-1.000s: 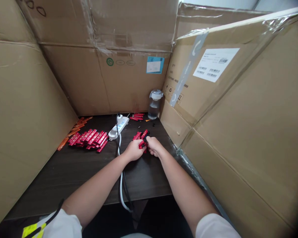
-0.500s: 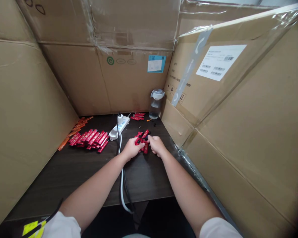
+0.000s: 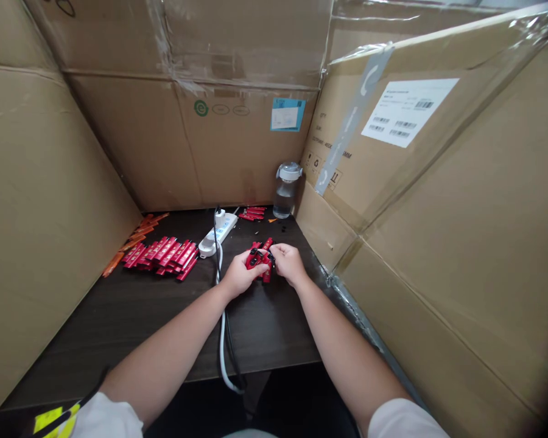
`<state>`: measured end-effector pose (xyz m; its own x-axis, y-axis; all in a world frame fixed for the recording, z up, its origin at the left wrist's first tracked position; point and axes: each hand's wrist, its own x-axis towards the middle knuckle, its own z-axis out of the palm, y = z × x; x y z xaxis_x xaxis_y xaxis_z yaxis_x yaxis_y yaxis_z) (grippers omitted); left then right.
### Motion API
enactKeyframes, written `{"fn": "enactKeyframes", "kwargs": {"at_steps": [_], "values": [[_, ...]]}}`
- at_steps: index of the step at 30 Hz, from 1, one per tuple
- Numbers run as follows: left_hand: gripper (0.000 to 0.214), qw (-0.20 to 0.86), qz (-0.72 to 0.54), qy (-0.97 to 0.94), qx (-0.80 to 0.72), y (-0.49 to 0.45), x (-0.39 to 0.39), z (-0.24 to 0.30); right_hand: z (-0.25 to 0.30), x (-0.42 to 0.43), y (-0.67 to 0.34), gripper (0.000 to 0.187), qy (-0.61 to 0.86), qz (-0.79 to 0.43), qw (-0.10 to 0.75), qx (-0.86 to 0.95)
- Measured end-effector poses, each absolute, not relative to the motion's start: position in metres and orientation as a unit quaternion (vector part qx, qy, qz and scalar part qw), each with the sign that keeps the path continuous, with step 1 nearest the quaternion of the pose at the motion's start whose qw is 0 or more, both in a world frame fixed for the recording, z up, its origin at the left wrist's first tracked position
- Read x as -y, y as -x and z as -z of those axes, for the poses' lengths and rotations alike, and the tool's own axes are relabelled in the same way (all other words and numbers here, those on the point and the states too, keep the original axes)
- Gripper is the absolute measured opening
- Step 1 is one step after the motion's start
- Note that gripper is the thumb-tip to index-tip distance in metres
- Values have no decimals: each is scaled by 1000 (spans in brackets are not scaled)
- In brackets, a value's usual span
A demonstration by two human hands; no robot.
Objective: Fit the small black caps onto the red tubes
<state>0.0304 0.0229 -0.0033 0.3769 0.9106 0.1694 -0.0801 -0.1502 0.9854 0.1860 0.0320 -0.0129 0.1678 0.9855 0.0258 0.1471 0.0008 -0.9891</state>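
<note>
Working toward the right side of the worktop [image 3: 119, 322], both hands are closed on a small cluster of red pieces [image 3: 257, 260]! The left hand [image 3: 240, 275] curls around the near side of the bundle, while the right hand [image 3: 288, 264] pinches in narrowly from the far side, and the two nearly meet. Small black parts [image 3: 271, 258] show among the red, right between the hands, but they're too small to make out. Over to the left, a big batch of red pieces [image 3: 159, 258] lies side by side, with orange sticks [image 3: 134, 243] strewn beyond it near the left edge, up against a cardboard wall [image 3: 50, 213]. At the back edge sits a white power strip [image 3: 217, 234], and its white and black cables [image 3: 222, 328] run forward just past the left hand and over the front edge. Further along, a small pile of red pieces [image 3: 252, 213] lies near the back, then a clear plastic bottle [image 3: 285, 190] stands upright in the back right corner, with tiny black bits [image 3: 283, 229] scattered just in front of it.
</note>
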Motion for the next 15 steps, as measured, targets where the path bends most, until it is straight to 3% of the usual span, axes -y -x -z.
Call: {"fn": "enactKeyframes", "kwargs": {"at_steps": [4, 9, 12, 15], "values": [[44, 585, -466, -570, -341, -32, -22, 3, 18, -34, -188, 16, 625, -267, 425, 599], [46, 581, -491, -556, -335, -33, -23, 5, 19, -34, -187, 18, 652, -244, 382, 608], [45, 562, -503, -566, -333, -31, -23, 5, 14, -30, -188, 19, 637, -228, 421, 605], [44, 553, -516, -568, -325, -30, -23, 5, 2, -16, -185, 25, 576, -230, 519, 588]]}}
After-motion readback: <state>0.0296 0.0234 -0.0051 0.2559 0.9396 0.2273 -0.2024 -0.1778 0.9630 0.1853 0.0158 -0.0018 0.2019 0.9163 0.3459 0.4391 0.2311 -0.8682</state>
